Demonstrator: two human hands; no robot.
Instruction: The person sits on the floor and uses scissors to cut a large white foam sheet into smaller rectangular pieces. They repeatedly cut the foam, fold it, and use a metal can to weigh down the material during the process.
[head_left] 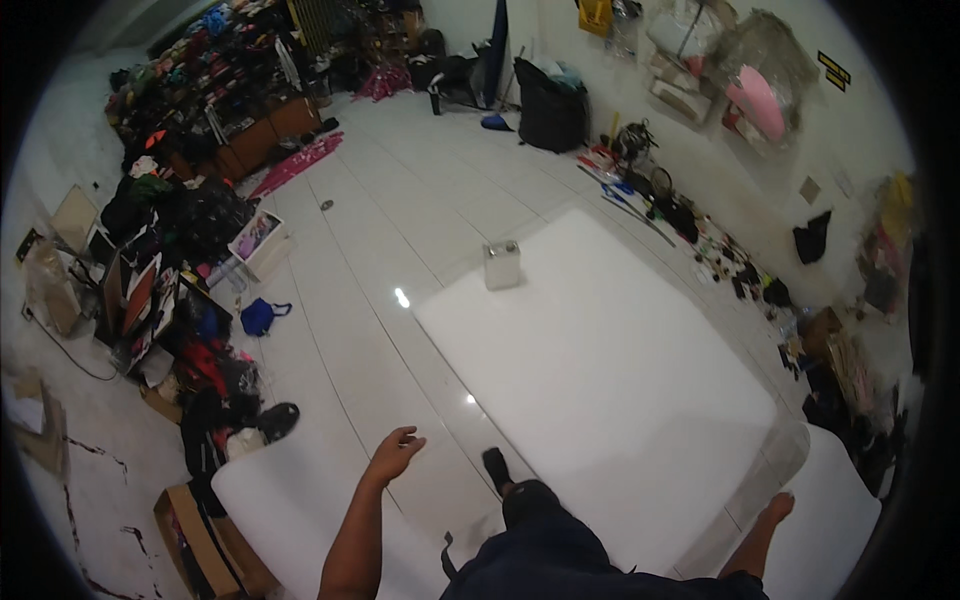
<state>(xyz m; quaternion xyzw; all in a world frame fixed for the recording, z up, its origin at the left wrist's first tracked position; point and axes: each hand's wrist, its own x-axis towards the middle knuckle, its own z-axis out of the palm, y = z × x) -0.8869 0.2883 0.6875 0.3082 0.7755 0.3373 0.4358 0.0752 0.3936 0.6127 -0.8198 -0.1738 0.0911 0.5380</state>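
My left hand (pixel 397 455) hangs in the air over the tiled floor with its fingers loosely apart and nothing in them. The nearest thing to it is a white sheet (pixel 290 485) at the lower left. At the lower right my right hand (pixel 778 508) is over or beside another white sheet (pixel 835 500). Its fingers are too small and turned away to read, and contact with the sheet cannot be made out. A large white sheet (pixel 620 400) lies flat on the floor ahead. Near its far left edge a rectangular metal can (pixel 502 266) stands upright.
Clothes and boxes pile along the left wall, with a blue bag (pixel 262 317) and a white box (pixel 262 245) on the floor. A cardboard box (pixel 205 540) stands at the lower left. Small items (pixel 715 245) line the right wall. A black sack (pixel 552 108) stands far off.
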